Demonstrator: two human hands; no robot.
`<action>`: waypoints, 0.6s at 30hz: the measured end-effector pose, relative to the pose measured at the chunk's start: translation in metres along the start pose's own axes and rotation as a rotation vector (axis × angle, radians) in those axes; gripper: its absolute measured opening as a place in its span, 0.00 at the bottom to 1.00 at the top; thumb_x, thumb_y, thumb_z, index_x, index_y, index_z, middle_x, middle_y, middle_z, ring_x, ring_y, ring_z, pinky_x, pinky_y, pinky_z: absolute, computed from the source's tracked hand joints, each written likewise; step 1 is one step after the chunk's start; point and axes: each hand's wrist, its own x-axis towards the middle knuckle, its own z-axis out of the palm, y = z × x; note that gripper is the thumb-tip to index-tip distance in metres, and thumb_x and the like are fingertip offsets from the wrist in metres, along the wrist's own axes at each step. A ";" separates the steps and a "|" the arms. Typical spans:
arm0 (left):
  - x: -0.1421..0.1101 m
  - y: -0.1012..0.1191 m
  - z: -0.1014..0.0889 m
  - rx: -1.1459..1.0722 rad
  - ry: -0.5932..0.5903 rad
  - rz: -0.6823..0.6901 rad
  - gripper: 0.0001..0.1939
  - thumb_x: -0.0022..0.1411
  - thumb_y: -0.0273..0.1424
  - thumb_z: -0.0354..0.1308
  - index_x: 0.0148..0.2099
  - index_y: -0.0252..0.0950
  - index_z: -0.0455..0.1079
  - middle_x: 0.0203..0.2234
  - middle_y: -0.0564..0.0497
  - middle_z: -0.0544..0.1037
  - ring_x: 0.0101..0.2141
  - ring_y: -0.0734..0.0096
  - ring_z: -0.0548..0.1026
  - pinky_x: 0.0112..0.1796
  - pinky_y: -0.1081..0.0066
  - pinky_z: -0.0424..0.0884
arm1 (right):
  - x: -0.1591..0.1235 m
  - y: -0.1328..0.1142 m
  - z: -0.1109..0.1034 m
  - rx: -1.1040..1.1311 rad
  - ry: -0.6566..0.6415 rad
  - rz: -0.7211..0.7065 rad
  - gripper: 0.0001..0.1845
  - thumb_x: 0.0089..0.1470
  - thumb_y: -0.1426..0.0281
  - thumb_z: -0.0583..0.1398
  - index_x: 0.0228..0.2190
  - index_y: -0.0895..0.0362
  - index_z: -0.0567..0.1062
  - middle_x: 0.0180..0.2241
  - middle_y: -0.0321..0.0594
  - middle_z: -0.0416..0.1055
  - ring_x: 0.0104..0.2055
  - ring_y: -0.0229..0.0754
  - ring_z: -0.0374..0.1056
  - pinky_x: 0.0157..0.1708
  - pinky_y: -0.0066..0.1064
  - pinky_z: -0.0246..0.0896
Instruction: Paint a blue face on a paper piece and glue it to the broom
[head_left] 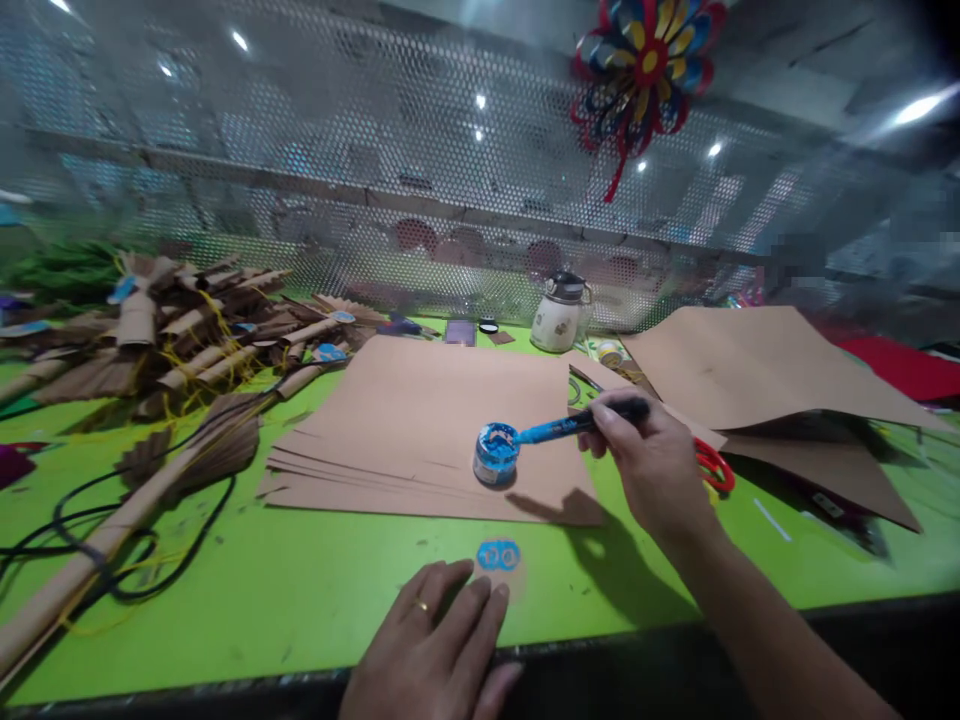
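Between the fingers of my right hand is a slim blue-and-black marker pen. Its blue end is at the mouth of a small open jar of blue paint; whether the tip touches the paint is hard to see. The jar stands on a stack of brown kraft paper sheets. Lower down, my left hand lies with fingers extended, their tips on a small brown paper disc. Blue paint with two round marks covers the disc's upper part. My fingers hide some of its lower left side.
Bundled folded paper pieces with yellow string pile up at left, near a long tube and black cord. A white jug stands at the back. Red-handled scissors and a large bent brown sheet lie right. Perforated mesh rises behind.
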 end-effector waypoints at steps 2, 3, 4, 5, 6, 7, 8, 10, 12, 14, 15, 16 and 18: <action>-0.001 -0.001 0.002 0.022 0.028 0.015 0.15 0.70 0.35 0.52 0.50 0.35 0.75 0.41 0.48 0.80 0.45 0.60 0.73 0.44 0.63 0.74 | 0.017 0.003 0.009 -0.094 -0.051 -0.005 0.08 0.55 0.65 0.62 0.30 0.56 0.71 0.18 0.30 0.66 0.22 0.36 0.62 0.25 0.30 0.59; -0.002 -0.002 0.003 0.035 0.036 0.023 0.15 0.70 0.36 0.52 0.50 0.35 0.75 0.40 0.48 0.80 0.45 0.60 0.74 0.44 0.63 0.73 | 0.023 0.006 0.014 -0.139 -0.077 0.001 0.09 0.54 0.64 0.62 0.29 0.56 0.71 0.18 0.30 0.65 0.21 0.36 0.61 0.25 0.30 0.58; -0.004 -0.002 0.004 0.049 0.041 0.030 0.15 0.70 0.36 0.51 0.50 0.35 0.75 0.40 0.48 0.80 0.45 0.60 0.74 0.44 0.63 0.73 | 0.028 0.009 0.018 -0.177 -0.111 0.012 0.10 0.54 0.63 0.62 0.29 0.57 0.71 0.17 0.30 0.65 0.21 0.36 0.61 0.24 0.29 0.58; -0.005 -0.003 0.006 0.062 0.046 0.036 0.15 0.71 0.36 0.51 0.50 0.35 0.75 0.40 0.48 0.80 0.44 0.60 0.74 0.44 0.63 0.73 | 0.032 0.012 0.023 -0.209 -0.151 0.024 0.10 0.54 0.63 0.62 0.29 0.57 0.71 0.17 0.30 0.64 0.21 0.36 0.60 0.24 0.29 0.57; -0.006 -0.003 0.007 0.073 0.048 0.042 0.15 0.71 0.37 0.51 0.50 0.35 0.75 0.40 0.48 0.80 0.44 0.60 0.74 0.44 0.63 0.73 | 0.034 0.015 0.027 -0.237 -0.196 0.035 0.10 0.54 0.62 0.61 0.29 0.57 0.71 0.18 0.30 0.64 0.21 0.36 0.60 0.24 0.29 0.57; -0.007 -0.004 0.008 0.081 0.044 0.047 0.15 0.71 0.37 0.51 0.49 0.35 0.75 0.40 0.48 0.80 0.44 0.61 0.74 0.44 0.63 0.73 | 0.034 0.019 0.030 -0.263 -0.245 0.043 0.10 0.54 0.62 0.61 0.28 0.57 0.71 0.18 0.30 0.64 0.21 0.36 0.61 0.24 0.29 0.57; -0.007 -0.004 0.009 0.084 0.041 0.052 0.15 0.70 0.37 0.52 0.50 0.36 0.75 0.40 0.48 0.80 0.44 0.61 0.74 0.44 0.63 0.73 | 0.034 0.021 0.033 -0.282 -0.296 0.050 0.10 0.54 0.63 0.61 0.28 0.57 0.71 0.19 0.30 0.65 0.22 0.36 0.61 0.24 0.29 0.57; -0.008 -0.005 0.009 0.084 0.033 0.053 0.15 0.70 0.38 0.53 0.50 0.36 0.75 0.40 0.48 0.80 0.44 0.61 0.74 0.44 0.64 0.73 | 0.033 0.026 0.038 -0.301 -0.377 0.052 0.09 0.54 0.64 0.60 0.28 0.57 0.71 0.20 0.31 0.66 0.23 0.36 0.62 0.25 0.29 0.57; -0.008 -0.005 0.009 0.082 0.027 0.049 0.15 0.70 0.38 0.53 0.50 0.36 0.75 0.40 0.48 0.80 0.45 0.61 0.74 0.44 0.64 0.73 | 0.031 0.028 0.039 -0.300 -0.413 0.050 0.09 0.54 0.64 0.60 0.28 0.57 0.71 0.21 0.31 0.66 0.23 0.36 0.61 0.25 0.29 0.57; -0.008 -0.005 0.009 0.078 0.024 0.046 0.15 0.70 0.38 0.53 0.50 0.36 0.75 0.41 0.48 0.80 0.45 0.61 0.74 0.45 0.63 0.72 | 0.030 0.030 0.038 -0.287 -0.403 0.045 0.09 0.54 0.64 0.60 0.28 0.57 0.71 0.21 0.31 0.65 0.23 0.35 0.60 0.25 0.28 0.57; -0.008 -0.005 0.010 0.078 0.024 0.047 0.15 0.70 0.38 0.53 0.50 0.36 0.75 0.41 0.48 0.80 0.45 0.61 0.74 0.45 0.62 0.72 | 0.030 0.030 0.037 -0.276 -0.385 0.040 0.09 0.55 0.64 0.60 0.28 0.57 0.71 0.21 0.31 0.64 0.23 0.35 0.60 0.25 0.28 0.57; -0.008 -0.005 0.010 0.080 0.022 0.051 0.16 0.70 0.38 0.52 0.50 0.36 0.75 0.41 0.49 0.80 0.45 0.60 0.74 0.45 0.62 0.72 | 0.030 0.030 0.037 -0.260 -0.367 0.034 0.09 0.55 0.64 0.60 0.28 0.57 0.71 0.21 0.31 0.64 0.23 0.35 0.59 0.25 0.28 0.57; -0.008 -0.006 0.010 0.091 0.019 0.063 0.16 0.70 0.39 0.52 0.50 0.36 0.76 0.41 0.49 0.80 0.45 0.61 0.74 0.45 0.62 0.72 | 0.029 0.030 0.036 -0.230 -0.357 0.031 0.09 0.55 0.64 0.60 0.28 0.57 0.71 0.22 0.31 0.64 0.23 0.35 0.60 0.25 0.28 0.58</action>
